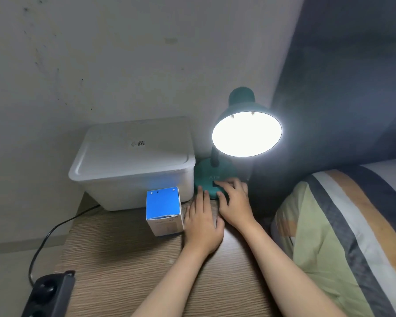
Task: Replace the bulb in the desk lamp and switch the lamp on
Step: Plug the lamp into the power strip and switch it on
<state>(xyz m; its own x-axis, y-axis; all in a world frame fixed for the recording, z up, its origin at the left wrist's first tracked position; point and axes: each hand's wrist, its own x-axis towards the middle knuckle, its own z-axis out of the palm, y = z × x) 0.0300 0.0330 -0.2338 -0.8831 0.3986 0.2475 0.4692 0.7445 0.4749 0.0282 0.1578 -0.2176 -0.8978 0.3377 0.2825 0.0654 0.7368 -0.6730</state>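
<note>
At frame centre, the flat, empty left hand (202, 221) steadied the lit green desk lamp's base (206, 177) while the right hand (232, 201), grasping nothing, fingered its switch (216, 184).

A white lidded storage box (133, 161) is set at the back of the wood-grain surface (124, 259), against the wall. A black power strip (49, 294) is seen at the front left edge, its cable (46, 239) trailed toward the box. A striped pillow (343, 236), possibly on a bed, is placed at the right.
</note>
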